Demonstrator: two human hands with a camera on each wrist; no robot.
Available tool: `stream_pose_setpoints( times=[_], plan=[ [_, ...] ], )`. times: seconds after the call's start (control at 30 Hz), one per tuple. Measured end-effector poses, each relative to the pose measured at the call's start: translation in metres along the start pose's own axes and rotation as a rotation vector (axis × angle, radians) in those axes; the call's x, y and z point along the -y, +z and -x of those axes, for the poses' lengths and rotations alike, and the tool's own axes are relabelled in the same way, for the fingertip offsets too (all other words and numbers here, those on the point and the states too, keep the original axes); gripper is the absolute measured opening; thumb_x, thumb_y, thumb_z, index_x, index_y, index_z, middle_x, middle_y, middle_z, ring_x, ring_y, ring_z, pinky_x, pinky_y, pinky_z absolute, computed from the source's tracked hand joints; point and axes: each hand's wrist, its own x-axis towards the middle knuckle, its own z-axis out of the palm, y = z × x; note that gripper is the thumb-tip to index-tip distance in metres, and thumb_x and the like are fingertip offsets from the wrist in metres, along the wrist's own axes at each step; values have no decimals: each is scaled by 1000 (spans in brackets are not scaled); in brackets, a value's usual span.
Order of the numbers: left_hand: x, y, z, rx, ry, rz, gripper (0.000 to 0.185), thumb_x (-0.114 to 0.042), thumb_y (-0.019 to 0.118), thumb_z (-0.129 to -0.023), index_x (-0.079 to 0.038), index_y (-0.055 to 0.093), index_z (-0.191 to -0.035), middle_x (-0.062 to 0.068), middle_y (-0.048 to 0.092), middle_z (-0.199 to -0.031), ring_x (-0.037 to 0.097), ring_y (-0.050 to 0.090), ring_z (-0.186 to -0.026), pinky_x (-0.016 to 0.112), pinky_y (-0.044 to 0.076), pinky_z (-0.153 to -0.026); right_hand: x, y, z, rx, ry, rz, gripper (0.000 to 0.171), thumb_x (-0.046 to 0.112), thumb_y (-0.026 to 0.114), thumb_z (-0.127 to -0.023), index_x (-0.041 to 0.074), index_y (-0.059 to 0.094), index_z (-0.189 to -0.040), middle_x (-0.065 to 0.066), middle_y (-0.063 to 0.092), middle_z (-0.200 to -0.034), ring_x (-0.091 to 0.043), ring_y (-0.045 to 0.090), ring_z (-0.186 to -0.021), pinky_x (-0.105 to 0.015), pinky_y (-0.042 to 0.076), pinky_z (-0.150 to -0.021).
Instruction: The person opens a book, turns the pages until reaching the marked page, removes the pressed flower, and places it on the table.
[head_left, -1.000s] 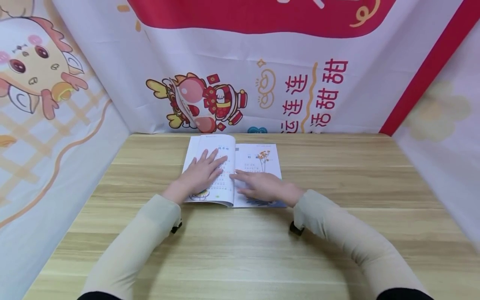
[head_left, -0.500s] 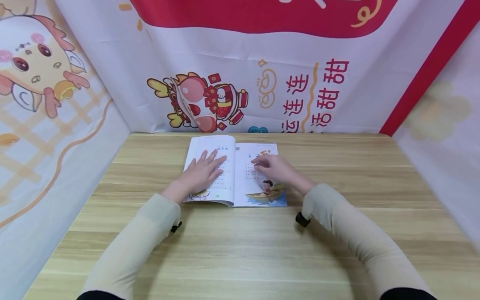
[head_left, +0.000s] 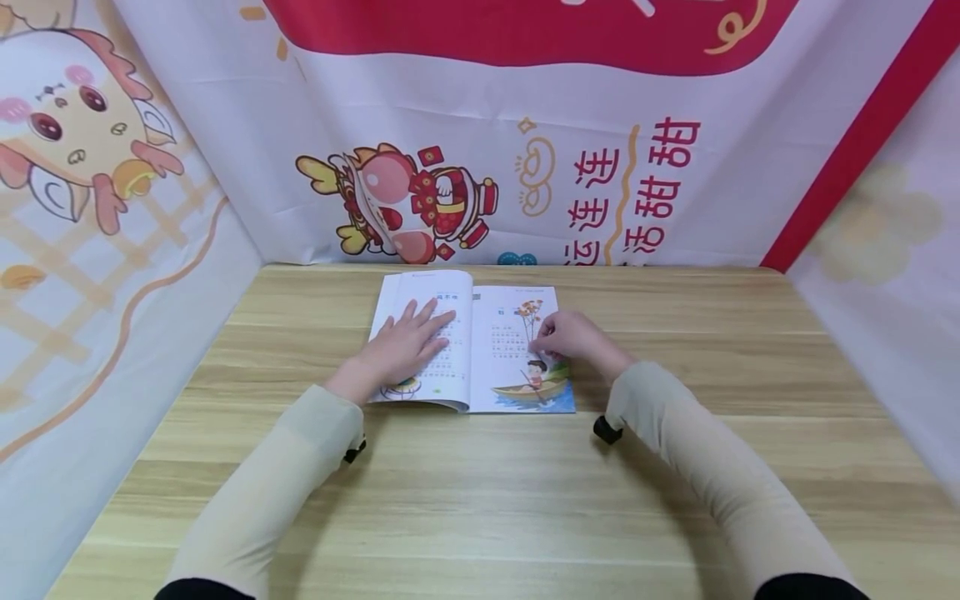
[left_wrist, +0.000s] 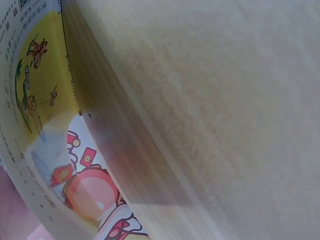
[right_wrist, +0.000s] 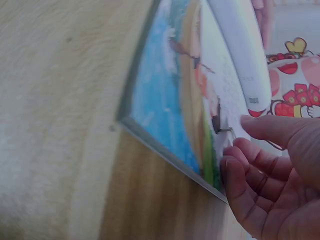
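Head view: open picture book flat on the wooden table, toward its far edge. Left hand spread flat, fingers straight, pressed on the left page. Right hand at the outer edge of the right page, fingers curled there; actual pinch of paper hard to make out. Right wrist view: fingertips against the page edge. Left wrist view: mostly blurred sleeve, hand itself hidden.
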Motion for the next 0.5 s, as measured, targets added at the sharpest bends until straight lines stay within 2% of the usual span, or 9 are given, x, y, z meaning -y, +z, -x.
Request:
stream_pose_setpoints(
  times=[0.17,0.5],
  plan=[
    [1,1,-1,-4,1,-3,61,-51,35,-110,-29,23,-165,7,4,-172,38,-3,-156,67,5,-120,-1,4,-3,12,14,74,22,26,76,-95,8,70,-84,-4,63,-72,-17,57,-67,-28,47,-64],
    [-2,0,0,5,-7,9,60,-50,36,-110,-30,23,-165,6,4,-172,37,-3,-156,67,6,-120,3,7,-5,-4,50,62,14,18,74,-96,7,75,-89,-7,68,-82,-20,61,-74,-28,51,-66]
  ],
)
